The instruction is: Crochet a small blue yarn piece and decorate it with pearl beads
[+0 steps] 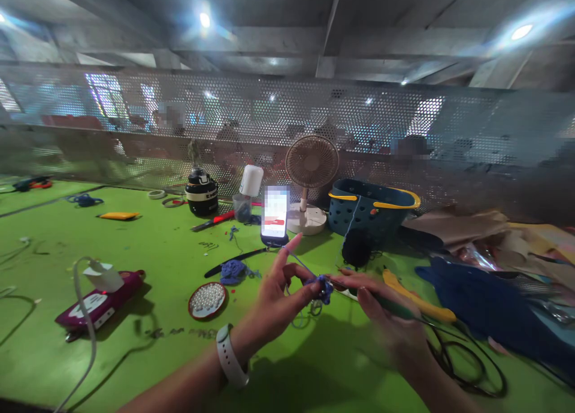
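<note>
My left hand (283, 296) pinches a small blue crochet piece (323, 287) between thumb and fingers, with the blue yarn (300, 262) running over its raised forefinger. My right hand (384, 317) is closed round a green-handled crochet hook (390, 305) whose tip meets the blue piece. A dark ball of yarn (357, 247) lies just behind the hands. A white watch (230, 356) is on my left wrist.
On the green table (148, 245): a lit phone (275, 215), a small fan (309, 182), a blue basket (371, 206), a dish of white beads (206, 299), a magenta case (101, 299), a black jar (201, 192), blue cloth (485, 302), yellow pliers (417, 299), cables. A perforated screen (287, 125) stands behind.
</note>
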### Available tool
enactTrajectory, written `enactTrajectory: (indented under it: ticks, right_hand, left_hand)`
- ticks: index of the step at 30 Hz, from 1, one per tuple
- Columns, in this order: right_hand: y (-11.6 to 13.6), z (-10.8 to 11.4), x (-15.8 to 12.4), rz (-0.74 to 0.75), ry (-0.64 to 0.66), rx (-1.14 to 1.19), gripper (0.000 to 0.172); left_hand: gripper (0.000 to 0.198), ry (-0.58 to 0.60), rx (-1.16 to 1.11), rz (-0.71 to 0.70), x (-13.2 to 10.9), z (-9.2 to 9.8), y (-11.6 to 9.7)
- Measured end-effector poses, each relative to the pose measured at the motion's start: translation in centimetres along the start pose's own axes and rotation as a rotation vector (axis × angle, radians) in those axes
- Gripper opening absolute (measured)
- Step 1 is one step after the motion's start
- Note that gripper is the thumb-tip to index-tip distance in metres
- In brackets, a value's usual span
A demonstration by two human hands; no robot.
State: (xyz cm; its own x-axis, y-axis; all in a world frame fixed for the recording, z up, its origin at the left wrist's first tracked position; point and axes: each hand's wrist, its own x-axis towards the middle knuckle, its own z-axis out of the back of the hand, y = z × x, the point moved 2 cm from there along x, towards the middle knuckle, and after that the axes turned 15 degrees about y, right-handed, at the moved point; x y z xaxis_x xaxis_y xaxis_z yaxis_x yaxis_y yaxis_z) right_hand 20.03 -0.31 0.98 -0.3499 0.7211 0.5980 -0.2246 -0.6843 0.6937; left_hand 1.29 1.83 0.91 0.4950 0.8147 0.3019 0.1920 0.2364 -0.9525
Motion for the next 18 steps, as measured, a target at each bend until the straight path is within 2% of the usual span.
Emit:
enactTrajectory:
  ticks: [5,9,13,18]
  right_hand:
    - [-0.5,-0.1,-0.1,0.003,0.036,-0.030,0.021]
    - [-0.3,-0.5,0.2,0.142,0.110,-0.142,0.024]
    - [0.0,-0.8,0.3,0.126,0.061,-0.112,0.022]
    - [0.0,-1.1,0.1,0.096,0.017,-0.057,0.020]
  left_hand:
    - [0.085,0.074,-0.104,-0.018,-0.1,-0.3,0.1]
    - [0.102,0.096,-0.188,-0.043,-0.1,-0.5,0.2]
    - [0.119,0.052,-0.195,-0.011,-0.1,-0.6,0.0]
    - [0.130,0.037,-0.237,0.002,0.0,-0.5,0.6]
